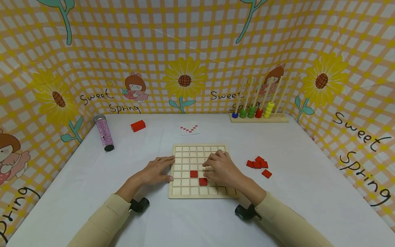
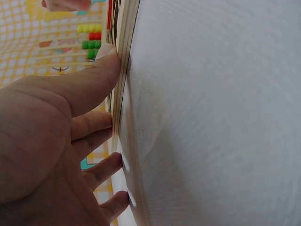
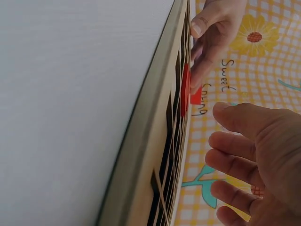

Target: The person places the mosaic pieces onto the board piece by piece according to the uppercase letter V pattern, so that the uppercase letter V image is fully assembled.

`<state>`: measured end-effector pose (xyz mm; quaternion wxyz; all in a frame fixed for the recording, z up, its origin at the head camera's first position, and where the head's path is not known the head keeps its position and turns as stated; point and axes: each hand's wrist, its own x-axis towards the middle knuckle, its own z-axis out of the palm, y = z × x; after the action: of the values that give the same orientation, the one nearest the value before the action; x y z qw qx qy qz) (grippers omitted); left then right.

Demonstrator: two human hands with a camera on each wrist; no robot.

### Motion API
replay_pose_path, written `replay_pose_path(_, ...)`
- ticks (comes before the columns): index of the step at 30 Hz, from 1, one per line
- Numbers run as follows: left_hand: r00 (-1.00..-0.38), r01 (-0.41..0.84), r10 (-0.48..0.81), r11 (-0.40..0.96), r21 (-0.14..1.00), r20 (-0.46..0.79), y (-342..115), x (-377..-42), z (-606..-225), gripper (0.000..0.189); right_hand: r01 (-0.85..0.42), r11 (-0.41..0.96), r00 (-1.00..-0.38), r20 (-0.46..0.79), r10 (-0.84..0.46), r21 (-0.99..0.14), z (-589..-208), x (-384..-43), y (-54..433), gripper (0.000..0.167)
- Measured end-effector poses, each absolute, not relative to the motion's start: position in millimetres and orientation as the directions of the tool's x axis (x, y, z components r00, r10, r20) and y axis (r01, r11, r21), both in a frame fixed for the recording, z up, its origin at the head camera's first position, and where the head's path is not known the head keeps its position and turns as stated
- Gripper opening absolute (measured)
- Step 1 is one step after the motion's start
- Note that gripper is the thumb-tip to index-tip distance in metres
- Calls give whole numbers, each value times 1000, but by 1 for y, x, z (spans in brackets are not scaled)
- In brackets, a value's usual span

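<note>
A wooden grid board [image 1: 182, 196] lies flat on the white table, with two red square tiles [image 1: 193, 174] set diagonally in neighbouring cells. My left hand [image 1: 156, 170] rests against the board's left edge; in the left wrist view its thumb [image 2: 96, 77] touches the rim, the fingers spread along the side. Over the middle right of the grid hovers my right hand [image 1: 223, 168], its fingers loosely bent. Seen from the right wrist, that hand [image 3: 268, 160] has nothing between thumb and fingers. It hides several cells in the head view.
Several loose red tiles [image 1: 256, 164] lie right of the board. Behind it is a small card [image 1: 190, 128] with a red V pattern. A red block [image 1: 138, 126] and a glittery pink microphone [image 1: 105, 134] are at back left. A bead-peg rack [image 1: 259, 120] stands at back right.
</note>
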<state>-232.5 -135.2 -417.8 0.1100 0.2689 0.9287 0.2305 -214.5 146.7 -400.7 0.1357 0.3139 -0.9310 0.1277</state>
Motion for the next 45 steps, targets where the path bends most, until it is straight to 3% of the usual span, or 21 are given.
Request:
replay_pose_path(17, -830, 446, 551, 746, 495, -82, -135, -233, -419, 72, -511, 835, -846, 295, -445, -206, -397, -204, 183, 25)
replay_pose_path(45, -834, 441, 544, 753, 489, -86, -135, -234, -419, 72, -455, 868, -840, 420, -344, -198, -402, -190, 256, 28)
